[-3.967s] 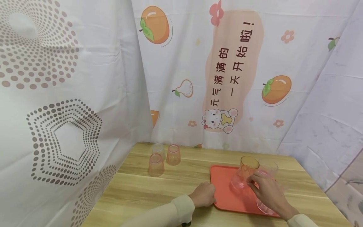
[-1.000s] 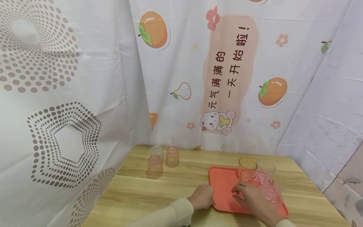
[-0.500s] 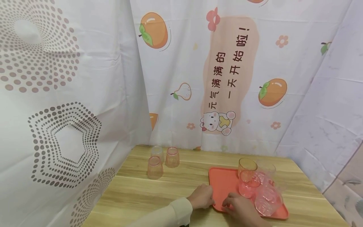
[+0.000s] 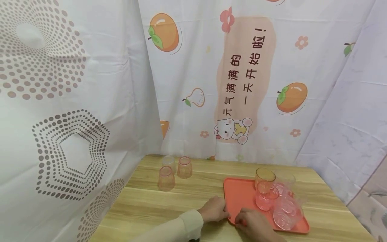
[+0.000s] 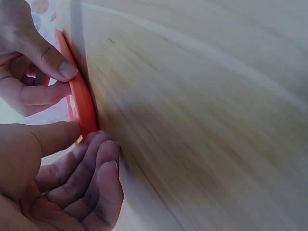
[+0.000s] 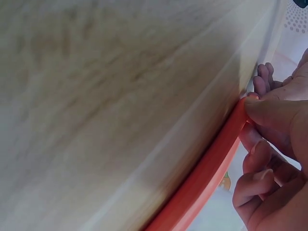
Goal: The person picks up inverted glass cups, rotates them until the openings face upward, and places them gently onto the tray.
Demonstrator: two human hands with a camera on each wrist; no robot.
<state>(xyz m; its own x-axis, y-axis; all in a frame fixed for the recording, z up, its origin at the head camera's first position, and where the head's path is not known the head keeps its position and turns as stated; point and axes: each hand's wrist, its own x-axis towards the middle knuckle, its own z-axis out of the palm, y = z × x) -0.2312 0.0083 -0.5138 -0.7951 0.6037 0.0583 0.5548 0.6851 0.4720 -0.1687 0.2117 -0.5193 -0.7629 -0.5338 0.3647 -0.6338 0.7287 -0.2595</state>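
A red tray [image 4: 240,191] lies on the wooden table at the right in the head view. My left hand [image 4: 214,209] grips its left edge near the front corner, thumb on the rim and fingertips under it in the left wrist view. My right hand [image 4: 254,223] pinches the front edge close to the same corner, its thumb [image 6: 269,110] against the rim in the right wrist view. On the tray's right side, an amber cup [image 4: 265,175] and a pink cup [image 4: 267,201] stand mouth up. Beside them, several clear and pinkish cups overlap, one clear cup [image 4: 283,218] seemingly tilted.
At the table's back left stand three cups upside down: two pinkish cups, one nearer cup [image 4: 166,179] and one farther cup [image 4: 184,168], plus a clear cup [image 4: 168,162]. White printed curtains [image 4: 193,134] hang behind and left of the wooden table [image 4: 187,198].
My right hand has left the pink cup on the tray and moved left and toward me to the tray's front edge. My left hand stays on the tray's left edge.
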